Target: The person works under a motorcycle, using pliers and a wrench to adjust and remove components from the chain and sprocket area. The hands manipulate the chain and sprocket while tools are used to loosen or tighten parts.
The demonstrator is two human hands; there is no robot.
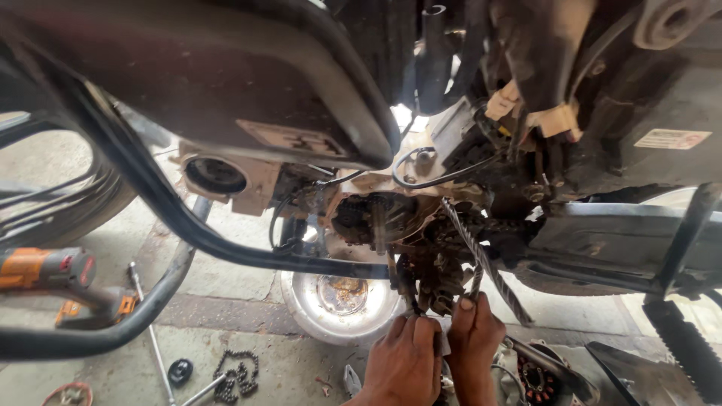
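Both of my hands reach up under a motorcycle's open engine (pixel 391 225), where dirty gears and a drive chain (pixel 466 225) are exposed. My left hand (pixel 402 361) is closed around a thin dark tool or part that points up into the lower gear cluster (pixel 432 282). Beside it, my right hand (pixel 475 334) pinches a small metal piece at the foot of a braided cable (pixel 485 263) that runs diagonally from the engine. The two hands touch each other. What exactly each hand grips is partly hidden by the fingers.
A round metal bowl (pixel 342 297) with rusty residue sits on the concrete under the engine. A loose chain (pixel 235 374), long wrench (pixel 147 323) and orange power tool (pixel 45 267) lie left. A black frame tube (pixel 150 195) crosses left; a removed engine cover (pixel 541 372) lies right.
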